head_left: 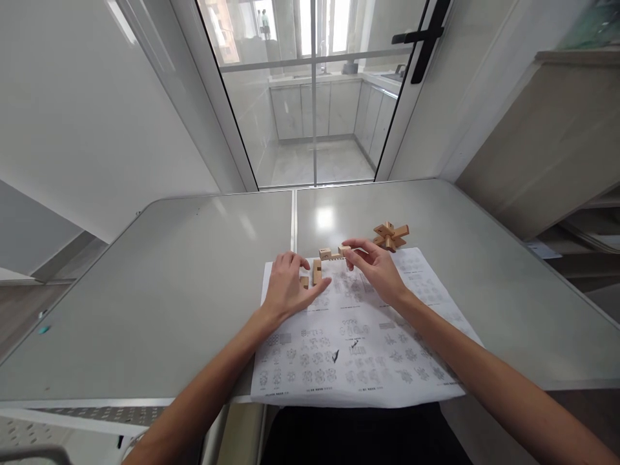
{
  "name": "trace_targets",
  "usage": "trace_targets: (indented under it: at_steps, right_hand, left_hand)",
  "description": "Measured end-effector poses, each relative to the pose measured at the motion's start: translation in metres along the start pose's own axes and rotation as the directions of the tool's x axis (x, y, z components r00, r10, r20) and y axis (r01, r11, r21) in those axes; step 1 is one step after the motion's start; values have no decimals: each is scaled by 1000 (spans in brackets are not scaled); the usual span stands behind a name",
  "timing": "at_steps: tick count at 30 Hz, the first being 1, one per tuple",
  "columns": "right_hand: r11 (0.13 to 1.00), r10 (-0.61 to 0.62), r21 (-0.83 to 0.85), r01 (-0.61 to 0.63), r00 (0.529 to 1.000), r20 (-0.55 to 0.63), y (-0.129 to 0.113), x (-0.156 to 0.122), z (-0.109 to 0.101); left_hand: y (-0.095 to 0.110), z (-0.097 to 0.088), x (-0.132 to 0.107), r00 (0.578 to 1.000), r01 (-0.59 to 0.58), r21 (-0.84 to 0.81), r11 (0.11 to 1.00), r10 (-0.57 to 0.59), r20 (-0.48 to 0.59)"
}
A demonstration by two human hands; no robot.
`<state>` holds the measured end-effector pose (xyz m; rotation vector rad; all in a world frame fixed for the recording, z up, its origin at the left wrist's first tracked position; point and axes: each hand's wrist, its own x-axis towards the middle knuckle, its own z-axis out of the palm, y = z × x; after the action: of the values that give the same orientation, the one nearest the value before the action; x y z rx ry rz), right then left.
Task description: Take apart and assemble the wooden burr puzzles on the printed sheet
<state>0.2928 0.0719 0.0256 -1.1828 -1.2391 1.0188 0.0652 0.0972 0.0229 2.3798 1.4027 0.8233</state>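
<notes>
My right hand pinches a small wooden puzzle piece between thumb and fingertips, at the top edge of a printed instruction sheet. Just left of it lies another notched wooden piece. My left hand rests on the sheet's upper left with thumb and fingers apart. Between its thumb and fingers stands a longer notched wooden piece, and a short wooden block sits close beside the palm. I cannot tell whether the left fingers touch these pieces.
An assembled wooden burr puzzle stands beyond the sheet's upper right corner. The grey table has a seam running away from me. Past its far edge is a glass door with a black handle.
</notes>
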Motion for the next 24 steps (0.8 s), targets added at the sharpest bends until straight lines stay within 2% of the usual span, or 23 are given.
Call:
trace_targets:
  at_steps: [6, 9, 12, 14, 18, 24]
  right_hand:
    - [1000, 3, 12, -3, 1000, 3, 0, 0, 0]
    - [998, 5, 57, -5, 1000, -2, 3, 0, -1]
    - [989, 1, 146, -3, 1000, 14, 6, 2, -3]
    - [974, 14, 226, -27, 998, 58, 7, 4, -5]
    - [943, 24, 322, -87, 981, 193, 8, 5, -7]
    - [978, -10, 195, -75, 915, 403, 3, -2, -4]
  left_hand:
    - [-3, 10, -1, 997, 61, -21, 998, -60, 46]
    - [-4, 6, 1, 996, 90, -158, 983, -84, 44]
    - [-1, 0, 4, 988, 147, -319, 936, -125, 88]
    - [3, -4, 6, 984, 164, -360, 919, -128, 121]
    - [8, -7, 5, 988, 109, -374, 921, -59, 141]
    - [10, -7, 4, 983, 143, -378, 915, -85, 166]
